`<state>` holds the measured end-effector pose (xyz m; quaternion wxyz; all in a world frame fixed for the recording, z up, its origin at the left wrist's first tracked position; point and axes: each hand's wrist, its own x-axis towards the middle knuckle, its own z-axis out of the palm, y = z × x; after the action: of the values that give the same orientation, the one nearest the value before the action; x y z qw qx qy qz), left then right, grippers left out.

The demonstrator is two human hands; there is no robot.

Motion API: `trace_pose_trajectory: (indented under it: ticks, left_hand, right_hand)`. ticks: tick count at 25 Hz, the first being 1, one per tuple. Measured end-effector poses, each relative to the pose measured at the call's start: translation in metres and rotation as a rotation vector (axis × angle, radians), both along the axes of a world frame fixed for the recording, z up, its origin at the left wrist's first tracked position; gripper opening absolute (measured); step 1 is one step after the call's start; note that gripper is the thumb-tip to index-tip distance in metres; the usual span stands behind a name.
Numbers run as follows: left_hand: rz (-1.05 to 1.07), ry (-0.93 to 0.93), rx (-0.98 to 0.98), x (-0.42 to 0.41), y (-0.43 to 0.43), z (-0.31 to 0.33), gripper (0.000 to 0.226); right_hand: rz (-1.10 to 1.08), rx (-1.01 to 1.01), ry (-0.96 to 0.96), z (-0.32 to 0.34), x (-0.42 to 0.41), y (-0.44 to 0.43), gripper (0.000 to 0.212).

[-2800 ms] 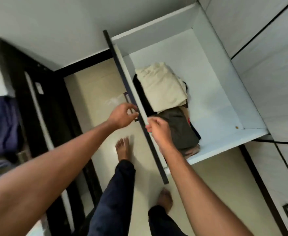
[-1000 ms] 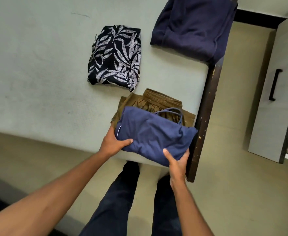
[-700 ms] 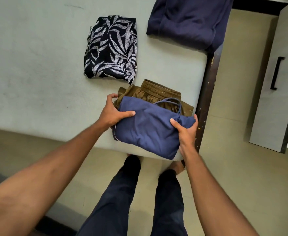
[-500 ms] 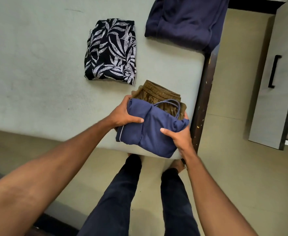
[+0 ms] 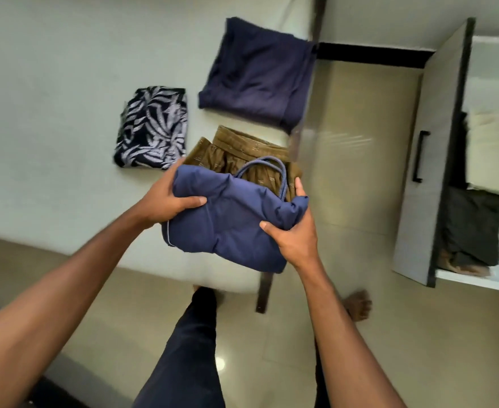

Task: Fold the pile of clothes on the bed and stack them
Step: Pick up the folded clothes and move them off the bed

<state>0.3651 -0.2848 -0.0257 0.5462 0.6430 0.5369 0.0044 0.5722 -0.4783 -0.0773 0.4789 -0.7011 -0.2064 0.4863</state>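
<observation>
Both hands (image 5: 165,198) grip blue garment (image 5: 230,222) over bed (image 5: 51,113).

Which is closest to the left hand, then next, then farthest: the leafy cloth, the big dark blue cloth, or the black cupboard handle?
1. Leafy cloth, on the bed right beside the left hand.
2. Dark blue cloth, farther up the bed.
3. Cupboard handle, far off to the right.

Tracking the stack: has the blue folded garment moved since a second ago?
Yes. The blue folded garment has shifted right and bunched up, now overlapping the bed's dark side rail.
</observation>
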Motion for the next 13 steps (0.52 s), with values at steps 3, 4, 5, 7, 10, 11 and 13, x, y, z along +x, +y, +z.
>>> trace_pose_trajectory:
  ticks: [3, 4, 5, 7, 10, 11, 13]
  left_hand:
    - [-0.035, -0.006, 0.015, 0.108, -0.034, 0.014, 0.072]
    - [-0.075, -0.002, 0.011, 0.153, -0.049, 0.015, 0.066]
    - [-0.126, 0.004, 0.005, 0.200, -0.065, 0.014, 0.064]
    - [-0.291, -0.010, -0.016, 0.292, -0.098, 0.005, 0.070]
    - [-0.488, 0.003, -0.001, 0.402, -0.136, -0.016, 0.070]
    - [-0.553, 0.017, -0.006, 0.441, -0.151, -0.023, 0.060]
    - [-0.681, 0.022, -0.009, 0.512, -0.181, -0.031, 0.054]
  right_hand:
    - [-0.095, 0.032, -0.002, 0.015, 0.090, -0.045, 0.111]
    - [-0.141, 0.018, 0.004, 0.018, 0.123, -0.066, 0.110]
    - [-0.194, -0.002, 0.006, 0.021, 0.158, -0.088, 0.110]
    - [-0.304, -0.056, 0.002, 0.021, 0.226, -0.139, 0.109]
    - [-0.472, -0.147, 0.010, 0.018, 0.297, -0.201, 0.109]
    - [-0.549, -0.179, 0.017, 0.016, 0.319, -0.220, 0.109]
    - [-0.696, -0.229, 0.006, 0.007, 0.352, -0.251, 0.109]
